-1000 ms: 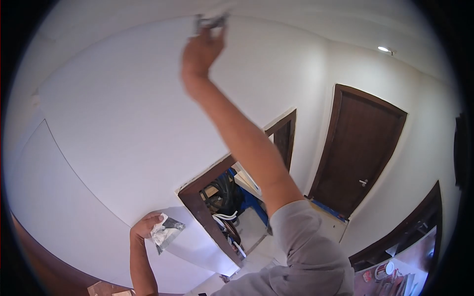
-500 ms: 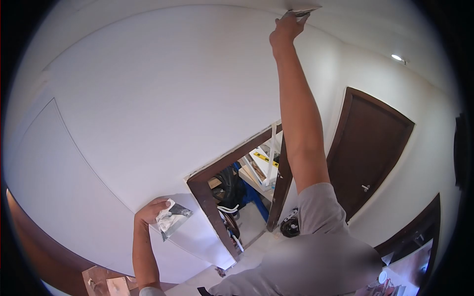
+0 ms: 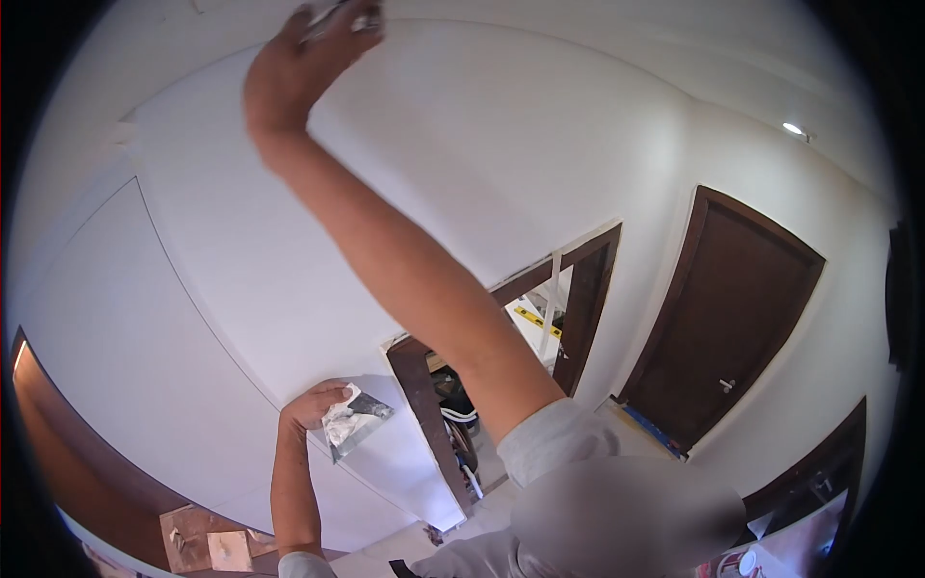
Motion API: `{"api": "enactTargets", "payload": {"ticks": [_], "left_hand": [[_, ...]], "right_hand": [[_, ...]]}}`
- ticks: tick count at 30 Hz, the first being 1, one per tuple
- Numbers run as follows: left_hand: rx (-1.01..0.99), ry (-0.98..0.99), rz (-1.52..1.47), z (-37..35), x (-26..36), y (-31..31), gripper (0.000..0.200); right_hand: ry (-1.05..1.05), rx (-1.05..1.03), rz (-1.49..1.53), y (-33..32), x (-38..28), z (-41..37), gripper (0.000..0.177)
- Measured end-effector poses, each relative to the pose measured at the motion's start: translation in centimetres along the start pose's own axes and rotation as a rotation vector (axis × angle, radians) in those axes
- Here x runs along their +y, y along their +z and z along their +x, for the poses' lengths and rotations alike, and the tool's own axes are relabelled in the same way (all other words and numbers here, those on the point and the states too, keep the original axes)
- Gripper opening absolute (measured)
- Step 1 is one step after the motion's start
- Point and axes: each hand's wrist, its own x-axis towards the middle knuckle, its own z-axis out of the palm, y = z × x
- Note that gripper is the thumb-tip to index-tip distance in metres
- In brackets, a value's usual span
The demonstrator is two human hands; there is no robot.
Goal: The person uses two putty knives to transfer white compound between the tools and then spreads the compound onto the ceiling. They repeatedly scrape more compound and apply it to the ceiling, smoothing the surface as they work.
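My left hand [image 3: 310, 408] is closed on a wide putty knife [image 3: 351, 428] low in front of the white wall. White filler is smeared over its dark blade. High up at the ceiling's edge, my right hand [image 3: 294, 82] is closed around a second putty knife [image 3: 332, 21], whose blade is mostly hidden by the fingers and cut off at the top of the view. Across the white wall [image 3: 462, 144] stretches my right arm, covering part of the doorway.
A dark-framed doorway [image 3: 409, 371] opens onto stored items and a yellow spirit level [image 3: 538, 322]. Further right are a closed brown door [image 3: 723, 308] and a ceiling light [image 3: 792, 128]. Wooden pieces [image 3: 229, 551] lie at the lower left.
My right hand has swept left along the top of the wall with its putty knife. The left hand keeps its hold, and the view has shifted slightly.
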Motion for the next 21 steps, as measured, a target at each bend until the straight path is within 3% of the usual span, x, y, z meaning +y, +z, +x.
{"api": "enactTargets", "payload": {"ticks": [2,4,5,7,10,11,12,15,16,18,21], "left_hand": [[-0.05,-0.023,-0.001,0.2,0.1,-0.2,0.034],[-0.07,-0.028,-0.018,0.4,-0.3,-0.7,0.034],[-0.082,-0.029,-0.026,0.5,-0.4,-0.9,0.034],[-0.089,-0.049,-0.019,0.2,0.2,-0.2,0.034],[-0.078,-0.054,-0.017,0.3,0.3,-0.2,0.034],[-0.068,-0.05,-0.02,0.3,0.2,-0.3,0.034],[-0.057,-0.038,-0.003,0.3,0.3,-0.2,0.032],[-0.016,-0.01,0.048,0.1,0.6,0.3,0.03],[0.0,-0.008,0.066,0.3,0.5,0.2,0.031],[0.022,-0.009,0.101,0.1,0.4,0.3,0.033],[-0.008,-0.008,0.12,-0.2,0.8,0.5,0.035]], "right_hand": [[-0.57,0.274,-0.327,-0.3,2.3,0.3,0.065],[-0.364,0.212,-0.168,0.0,5.5,-1.8,0.054],[-0.406,0.189,-0.122,-1.5,7.4,-1.4,0.052],[-0.275,0.101,0.097,-6.0,11.0,1.4,0.049],[0.0,0.139,0.352,-13.6,15.9,10.0,0.058],[0.133,0.232,0.389,-15.8,13.6,11.9,0.053],[0.028,0.297,0.245,-18.1,17.7,16.5,0.057],[0.05,0.3,0.374,-23.4,17.7,23.1,0.056],[0.103,0.088,0.428,-26.6,21.0,27.3,0.063],[0.112,0.217,0.354,-24.8,15.5,24.4,0.059],[0.131,0.176,0.294,-22.2,13.1,22.0,0.059]]}}
